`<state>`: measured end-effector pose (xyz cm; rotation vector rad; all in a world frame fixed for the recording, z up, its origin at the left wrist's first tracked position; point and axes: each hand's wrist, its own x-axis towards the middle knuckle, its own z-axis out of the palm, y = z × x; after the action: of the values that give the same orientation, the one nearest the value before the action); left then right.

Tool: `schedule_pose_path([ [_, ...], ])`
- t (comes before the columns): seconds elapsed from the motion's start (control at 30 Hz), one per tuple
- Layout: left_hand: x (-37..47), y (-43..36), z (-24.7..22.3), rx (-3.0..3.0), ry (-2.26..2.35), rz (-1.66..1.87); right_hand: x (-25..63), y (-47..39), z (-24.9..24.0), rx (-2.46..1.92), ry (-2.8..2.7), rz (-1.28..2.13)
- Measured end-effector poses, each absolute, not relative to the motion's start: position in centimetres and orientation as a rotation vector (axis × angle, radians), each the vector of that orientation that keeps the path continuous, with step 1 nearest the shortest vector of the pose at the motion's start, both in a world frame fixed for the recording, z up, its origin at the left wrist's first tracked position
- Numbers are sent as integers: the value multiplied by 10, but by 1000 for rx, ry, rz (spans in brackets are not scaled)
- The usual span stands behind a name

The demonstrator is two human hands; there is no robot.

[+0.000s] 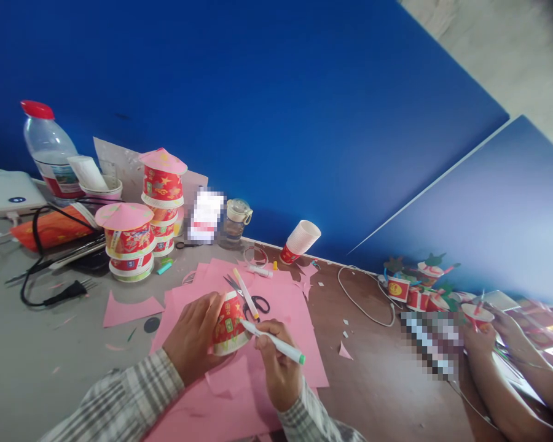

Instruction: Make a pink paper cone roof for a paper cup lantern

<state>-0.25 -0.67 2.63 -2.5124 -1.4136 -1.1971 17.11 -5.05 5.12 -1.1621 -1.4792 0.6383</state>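
Note:
My left hand (196, 334) is wrapped round a red patterned paper cup (229, 324), which is tipped with its pale rim towards me. My right hand (279, 362) grips a white marker (281, 345) with a green end, its tip at the cup's side. Green marks show on the cup near the rim. Beneath both hands lie sheets of pink paper (276, 405). Just behind the cup are dark-handled scissors (259, 303) and a white and yellow marker (246, 293). A white marker cap or pen (260, 271) lies further back.
Stacked cups with pink cone tops (129, 236) stand at left, near a black plug (69, 293) and a bottle (50, 147). A lidded jar (235, 224) and a cup stack (300, 240) stand along the blue partition (258, 110). At right, another person's hands (482, 337) hold a cup.

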Motion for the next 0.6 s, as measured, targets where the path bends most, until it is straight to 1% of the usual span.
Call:
schedule_pose_path([
  [0.3,-3,-6,23,-2520,-1413,-1208,172,-54,53,-1168,-1467,686],
  [0.6,-3,-7,25,-2513,-1399,-1170,170,-50,51,-1152,-1468,634],
])
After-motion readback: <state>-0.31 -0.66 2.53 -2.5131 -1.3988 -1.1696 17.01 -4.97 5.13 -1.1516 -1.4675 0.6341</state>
